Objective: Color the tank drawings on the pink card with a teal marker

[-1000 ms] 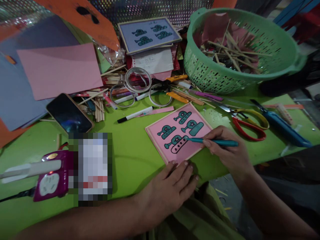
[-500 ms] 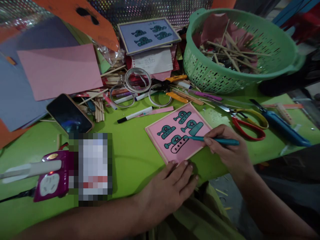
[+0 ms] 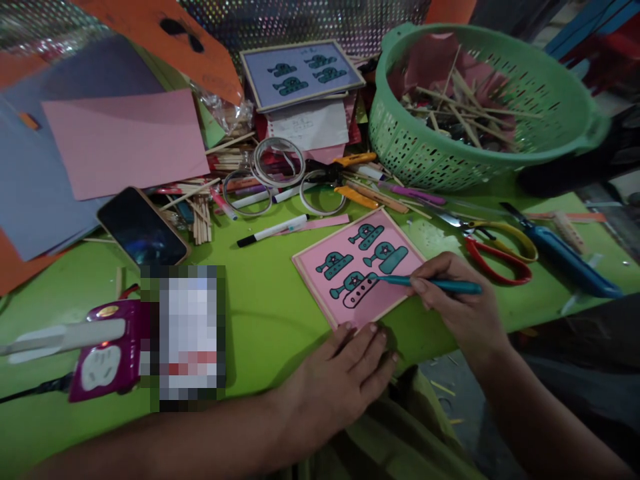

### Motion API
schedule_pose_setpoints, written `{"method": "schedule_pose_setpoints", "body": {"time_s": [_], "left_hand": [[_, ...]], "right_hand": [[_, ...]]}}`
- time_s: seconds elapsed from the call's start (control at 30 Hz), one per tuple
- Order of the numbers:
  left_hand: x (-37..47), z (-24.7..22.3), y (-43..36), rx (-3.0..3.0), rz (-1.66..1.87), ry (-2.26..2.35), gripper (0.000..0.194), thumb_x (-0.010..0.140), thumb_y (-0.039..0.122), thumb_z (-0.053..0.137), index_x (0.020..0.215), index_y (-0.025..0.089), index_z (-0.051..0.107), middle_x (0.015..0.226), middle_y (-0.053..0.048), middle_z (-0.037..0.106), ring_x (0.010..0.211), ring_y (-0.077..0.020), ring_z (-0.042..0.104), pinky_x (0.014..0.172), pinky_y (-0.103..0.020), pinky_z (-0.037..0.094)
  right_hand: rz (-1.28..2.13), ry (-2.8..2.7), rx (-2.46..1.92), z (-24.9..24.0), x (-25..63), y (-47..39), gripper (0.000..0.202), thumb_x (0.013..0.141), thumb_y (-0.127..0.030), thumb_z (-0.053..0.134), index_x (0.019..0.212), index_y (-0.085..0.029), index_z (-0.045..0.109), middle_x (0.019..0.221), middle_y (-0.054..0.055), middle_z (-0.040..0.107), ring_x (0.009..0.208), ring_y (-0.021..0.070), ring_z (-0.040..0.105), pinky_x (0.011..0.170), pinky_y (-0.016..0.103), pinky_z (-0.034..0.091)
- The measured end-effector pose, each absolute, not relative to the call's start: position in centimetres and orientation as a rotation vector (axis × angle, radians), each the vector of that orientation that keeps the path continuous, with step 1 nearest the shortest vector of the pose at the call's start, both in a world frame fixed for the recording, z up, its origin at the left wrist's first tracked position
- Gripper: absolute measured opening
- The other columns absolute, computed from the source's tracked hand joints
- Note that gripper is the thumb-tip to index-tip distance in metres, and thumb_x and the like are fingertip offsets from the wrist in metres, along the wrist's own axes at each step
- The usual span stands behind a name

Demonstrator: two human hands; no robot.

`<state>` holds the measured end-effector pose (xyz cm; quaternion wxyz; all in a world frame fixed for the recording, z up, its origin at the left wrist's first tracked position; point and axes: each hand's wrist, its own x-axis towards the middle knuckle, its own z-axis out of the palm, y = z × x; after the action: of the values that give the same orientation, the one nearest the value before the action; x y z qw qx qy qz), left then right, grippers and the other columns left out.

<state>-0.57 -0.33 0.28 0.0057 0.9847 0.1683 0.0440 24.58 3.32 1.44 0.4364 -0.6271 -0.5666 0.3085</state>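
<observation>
A pink card (image 3: 320, 277) edged with thin wooden sticks lies on the green table (image 3: 260, 293). Several tank drawings are on it, coloured teal; the lower part of the nearest one is still pink inside its black outline. My right hand (image 3: 455, 297) pinches a teal marker (image 3: 445, 285), its tip at that nearest tank. My left hand (image 3: 345, 373) lies flat with fingers spread, the fingertips on the card's near edge.
Red-and-yellow scissors (image 3: 500, 250) and a blue utility knife (image 3: 575, 257) lie to the right. Behind are a black-and-white marker (image 3: 273, 231), tape rolls (image 3: 279, 162) and a green basket (image 3: 450, 150) of sticks. A phone (image 3: 143, 227) and purple power strip (image 3: 107, 353) are on the left.
The view has shifted slightly. The marker tip remains at the nearest tank with only a slight movement, and my left hand stays at the card's edge.
</observation>
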Motion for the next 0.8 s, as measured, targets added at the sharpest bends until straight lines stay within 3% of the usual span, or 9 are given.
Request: {"method": "schedule_pose_setpoints", "body": {"time_s": [0.3, 0.53, 0.8], "left_hand": [[-0.65, 0.44, -0.20, 3.081, 0.149, 0.530, 0.048, 0.108, 0.028, 0.047, 0.156, 0.021, 0.050, 0.159, -0.008, 0.055, 0.145, -0.0236, 0.051, 0.117, -0.041, 0.034], [-0.55, 0.15, -0.28, 3.074, 0.211, 0.554, 0.046, 0.109, 0.027, 0.046, 0.153, 0.022, 0.053, 0.156, -0.007, 0.058, 0.143, -0.0235, 0.053, 0.117, -0.042, 0.034], [-0.57, 0.35, -0.25, 3.070, 0.170, 0.539, 0.047, 0.109, 0.028, 0.047, 0.155, 0.022, 0.053, 0.157, -0.007, 0.057, 0.145, -0.0242, 0.051, 0.116, -0.041, 0.034]], "right_hand": [[0.824, -1.419, -1.551, 1.53, 24.58, 3.19, 0.021, 0.088, -0.037, 0.079, 0.080, -0.023, 0.066, 0.068, 0.000, 0.069, 0.051, 0.0130, 0.051, 0.047, 0.028, 0.039], [0.911, -1.427, -1.493, 1.69, 24.46, 3.12, 0.014, 0.087, -0.027, 0.078, 0.081, -0.023, 0.066, 0.065, 0.000, 0.068, 0.052, 0.0129, 0.054, 0.048, 0.025, 0.042], [0.876, -1.404, -1.515, 1.51, 24.53, 3.19, 0.017, 0.088, -0.032, 0.079, 0.081, -0.024, 0.065, 0.065, -0.001, 0.066, 0.050, 0.0132, 0.051, 0.047, 0.027, 0.039]]}}
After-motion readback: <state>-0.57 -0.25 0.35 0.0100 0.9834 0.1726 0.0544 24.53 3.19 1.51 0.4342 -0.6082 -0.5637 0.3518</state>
